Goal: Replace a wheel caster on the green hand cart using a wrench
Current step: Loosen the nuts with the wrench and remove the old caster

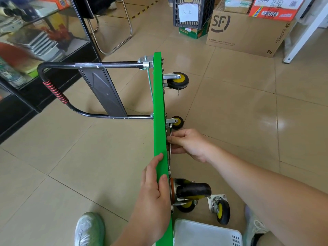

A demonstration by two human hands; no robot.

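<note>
A: Which step is this?
B: Bolt work, it seems. The green hand cart [159, 121] stands on edge on the floor; the left hand [154, 197] clasps its deck, and the right hand [188, 144] fingers grasp the wrench [170, 157].
A: Next?
B: Probably steady turning. A loose caster [220, 208] lies near right.
</note>
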